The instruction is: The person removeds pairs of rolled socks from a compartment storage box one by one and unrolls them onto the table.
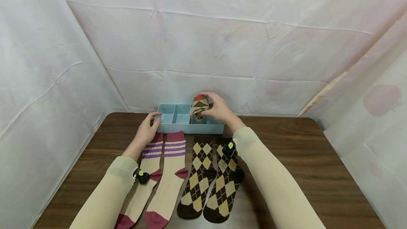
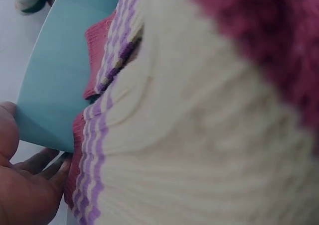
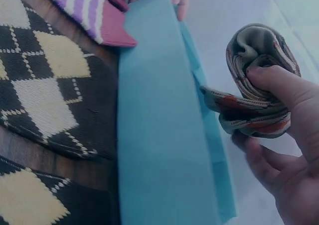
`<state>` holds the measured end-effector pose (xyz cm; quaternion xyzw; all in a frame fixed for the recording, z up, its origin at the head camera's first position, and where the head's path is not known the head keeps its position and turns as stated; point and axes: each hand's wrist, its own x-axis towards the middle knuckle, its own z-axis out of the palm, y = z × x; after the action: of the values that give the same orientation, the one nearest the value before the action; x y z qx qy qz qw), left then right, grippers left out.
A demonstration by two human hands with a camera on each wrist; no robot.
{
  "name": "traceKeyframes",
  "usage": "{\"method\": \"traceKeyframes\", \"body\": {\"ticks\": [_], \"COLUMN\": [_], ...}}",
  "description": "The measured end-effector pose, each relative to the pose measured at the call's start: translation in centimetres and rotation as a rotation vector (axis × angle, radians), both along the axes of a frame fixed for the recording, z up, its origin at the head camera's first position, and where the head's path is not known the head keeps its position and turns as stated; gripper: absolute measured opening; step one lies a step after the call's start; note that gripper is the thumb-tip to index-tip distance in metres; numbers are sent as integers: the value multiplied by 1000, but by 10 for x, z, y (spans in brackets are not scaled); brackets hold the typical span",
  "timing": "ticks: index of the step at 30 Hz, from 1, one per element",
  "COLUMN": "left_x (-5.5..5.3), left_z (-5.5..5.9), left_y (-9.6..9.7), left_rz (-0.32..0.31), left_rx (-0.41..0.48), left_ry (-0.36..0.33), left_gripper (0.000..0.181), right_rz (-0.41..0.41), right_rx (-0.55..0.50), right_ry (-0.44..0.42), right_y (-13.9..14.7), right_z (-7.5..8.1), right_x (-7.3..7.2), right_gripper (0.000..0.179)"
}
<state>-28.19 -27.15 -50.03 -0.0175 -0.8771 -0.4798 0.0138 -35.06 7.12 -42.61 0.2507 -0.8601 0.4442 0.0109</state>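
Observation:
My right hand (image 1: 219, 109) grips a rolled-up pair of socks (image 1: 200, 106), beige and brown with an orange band, above the right half of a light-blue divided box (image 1: 190, 129). In the right wrist view, the thumb presses into the coil of the rolled socks (image 3: 259, 80), with fingers beneath. At the box's left end, my left hand (image 1: 147, 128) holds the corner, thumb and fingers on either side of the wall. Just below that hand lie two cream socks (image 1: 170, 169) with maroon cuffs, heels and toes and purple stripes.
Two dark brown argyle socks (image 1: 200, 176) lie flat to the right of the cream ones, under the right forearm's side. The dark wooden table (image 1: 279, 144) extends to the right. A pale fabric wall (image 1: 203, 45) stands close behind the box.

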Motion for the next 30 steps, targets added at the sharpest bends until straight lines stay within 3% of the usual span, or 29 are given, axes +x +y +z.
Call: {"method": "traceKeyframes", "body": {"ticks": [7,13,16,21,24,27,30], "left_x": [-4,-5,-4,-1,2,8,17], "left_z": [5,10,13,25,35,45,55], "left_y": [-5,-9,-10,-4,6,24,47], "left_rz": [0,51,92,187,200,168,111], "left_rx": [-24,-88,-131,-149,-117,-82,-26], "left_ry": [-20,0,68,281,391,427,386], "left_gripper": [51,50,49,41,34,31,31], "right_rz": [45,84,101,107,106,126,164], "right_rx": [-55,-85,-92,-49,-44,-83,-130], "right_ry": [-5,-34,-45,-6,12,2,-4], "right_y": [10,25,35,54,66,78,88], "right_z": [12,15,16,16,15,14,11], "right_x": [8,16,22,33,41,51,61], "right_gripper": [86,88,89,91,93,93,92]}}
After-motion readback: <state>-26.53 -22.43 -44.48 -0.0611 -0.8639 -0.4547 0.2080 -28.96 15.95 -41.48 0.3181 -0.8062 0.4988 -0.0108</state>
